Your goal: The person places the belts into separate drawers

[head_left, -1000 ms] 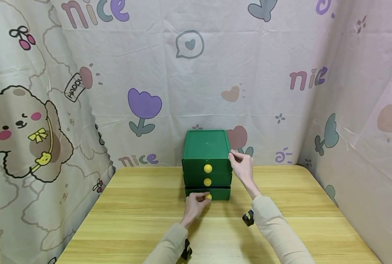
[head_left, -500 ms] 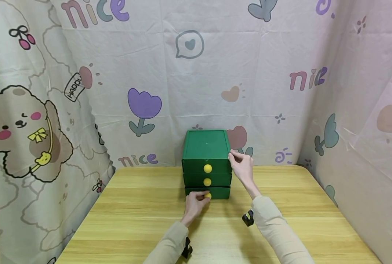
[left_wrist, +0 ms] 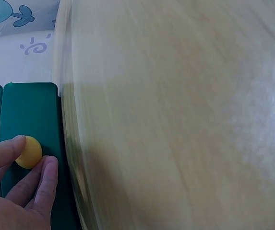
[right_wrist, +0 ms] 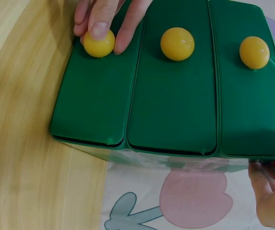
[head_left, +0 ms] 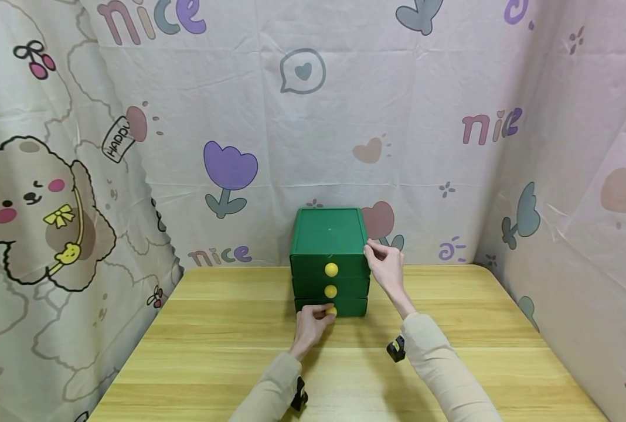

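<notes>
A green drawer cabinet [head_left: 330,230] with three stacked drawers stands at the table's far side. Each drawer has a round yellow knob. My left hand [head_left: 310,327] pinches the lowest knob [left_wrist: 30,152] between thumb and fingers. The bottom drawer [right_wrist: 89,100] sits about level with the two above it. At the cabinet's top right front corner, my right hand [head_left: 387,268] holds the edge with its fingertips. In the right wrist view, the middle knob [right_wrist: 177,44] and top knob [right_wrist: 254,52] are untouched. The drawers' insides are hidden.
The wooden table [head_left: 228,346] extends around the cabinet. A printed cloth [head_left: 302,129] hangs close behind it and along both sides. Small black devices [head_left: 396,349] are at both wrists, close to the tabletop.
The bottom drawer has slid back into the cabinet, and the dark gap above it has closed. My left hand moved slightly forward with the knob; the right hand stayed at the corner.
</notes>
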### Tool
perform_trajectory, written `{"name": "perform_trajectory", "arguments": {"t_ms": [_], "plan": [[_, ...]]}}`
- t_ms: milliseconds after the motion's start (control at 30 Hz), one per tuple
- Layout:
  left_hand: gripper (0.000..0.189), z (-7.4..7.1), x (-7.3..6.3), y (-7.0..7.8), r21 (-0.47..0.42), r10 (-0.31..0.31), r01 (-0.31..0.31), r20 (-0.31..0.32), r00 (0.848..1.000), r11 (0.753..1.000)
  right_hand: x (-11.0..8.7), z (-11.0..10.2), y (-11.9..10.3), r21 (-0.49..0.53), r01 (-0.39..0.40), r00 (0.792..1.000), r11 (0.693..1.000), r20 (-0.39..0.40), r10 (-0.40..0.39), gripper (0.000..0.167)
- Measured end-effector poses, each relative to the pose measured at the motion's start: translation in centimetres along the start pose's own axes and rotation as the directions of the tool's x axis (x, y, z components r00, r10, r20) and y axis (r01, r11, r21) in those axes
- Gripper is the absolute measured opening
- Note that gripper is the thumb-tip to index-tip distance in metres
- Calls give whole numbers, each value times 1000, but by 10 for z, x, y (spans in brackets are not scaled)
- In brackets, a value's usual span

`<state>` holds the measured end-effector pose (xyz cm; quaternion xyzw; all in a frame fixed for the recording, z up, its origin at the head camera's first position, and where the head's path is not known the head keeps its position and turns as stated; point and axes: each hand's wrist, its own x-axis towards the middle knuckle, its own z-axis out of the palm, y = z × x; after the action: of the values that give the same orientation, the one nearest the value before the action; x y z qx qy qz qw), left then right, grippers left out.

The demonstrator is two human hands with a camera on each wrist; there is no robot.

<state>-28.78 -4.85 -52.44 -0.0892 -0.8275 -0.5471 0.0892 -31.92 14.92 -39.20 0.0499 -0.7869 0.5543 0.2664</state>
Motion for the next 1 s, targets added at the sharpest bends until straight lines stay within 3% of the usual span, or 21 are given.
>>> {"name": "perform_trajectory", "arguments": {"t_ms": [667,833,1000], "plan": [[23,-2,-1,-1,-18,-8,8,2,1000,1000,1,3,2,12,11,1000,1000,-5,-11,28],[27,-4,-4,-3,-25,4,-2,42,999,1000,0,2,1,19,11,1000,1000,-4,-11,28],[36,-10,-5,-4,-59,21,-13,136,990,998,0,1,2,10,15,1000,1000,-3,-15,29]]}}
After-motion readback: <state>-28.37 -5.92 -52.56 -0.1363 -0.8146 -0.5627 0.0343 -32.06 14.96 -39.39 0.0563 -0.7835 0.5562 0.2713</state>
